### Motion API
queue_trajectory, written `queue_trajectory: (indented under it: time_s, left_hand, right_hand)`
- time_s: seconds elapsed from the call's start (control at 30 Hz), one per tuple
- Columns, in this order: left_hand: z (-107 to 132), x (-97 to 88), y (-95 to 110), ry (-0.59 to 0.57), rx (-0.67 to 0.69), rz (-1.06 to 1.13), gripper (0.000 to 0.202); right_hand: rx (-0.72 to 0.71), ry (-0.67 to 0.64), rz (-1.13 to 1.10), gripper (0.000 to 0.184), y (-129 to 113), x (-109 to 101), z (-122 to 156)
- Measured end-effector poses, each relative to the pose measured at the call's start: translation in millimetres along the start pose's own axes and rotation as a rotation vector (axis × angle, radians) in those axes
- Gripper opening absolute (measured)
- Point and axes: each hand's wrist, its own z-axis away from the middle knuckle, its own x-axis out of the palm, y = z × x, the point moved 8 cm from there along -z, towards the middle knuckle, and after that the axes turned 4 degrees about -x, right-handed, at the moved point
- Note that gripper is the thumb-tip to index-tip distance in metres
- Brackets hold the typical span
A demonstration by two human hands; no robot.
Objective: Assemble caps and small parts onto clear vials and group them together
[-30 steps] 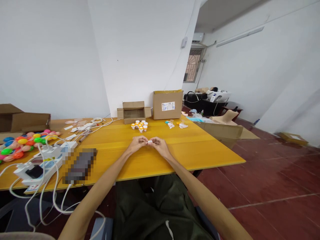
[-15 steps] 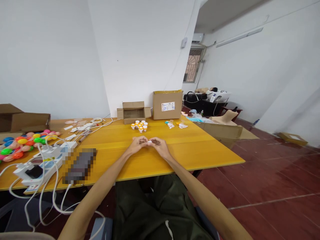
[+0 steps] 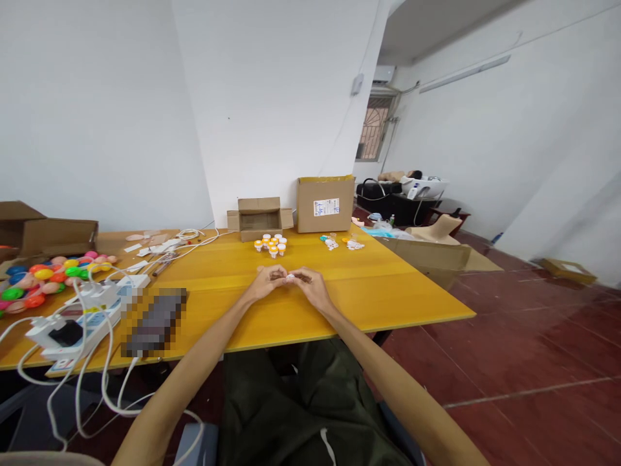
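My left hand (image 3: 265,282) and my right hand (image 3: 311,285) rest together on the yellow table (image 3: 233,285), fingers curled. Between their fingertips they pinch a small white piece (image 3: 290,276). Farther back on the table stands a cluster of small white and orange capped pieces (image 3: 271,244). To its right lie several small white and coloured parts (image 3: 342,243).
Two cardboard boxes (image 3: 326,203) stand at the table's back edge, one open box (image 3: 260,217) beside the other. On the left are power strips with white cables (image 3: 87,310), a blurred dark object (image 3: 154,321) and colourful balls (image 3: 39,278). Flat cardboard (image 3: 436,252) lies right of the table.
The hands stay in the same spot; the fingers have shifted slightly around the small white piece.
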Motion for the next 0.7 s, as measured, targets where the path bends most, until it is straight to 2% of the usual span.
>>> queue_trajectory:
  time_s: [0.7]
  left_hand:
    - [-0.9, -0.7, -1.8, 0.013, 0.007, -0.04, 0.037]
  right_hand:
    - [-0.073, -0.016, 0.073, 0.018, -3.6, 1.0, 1.2]
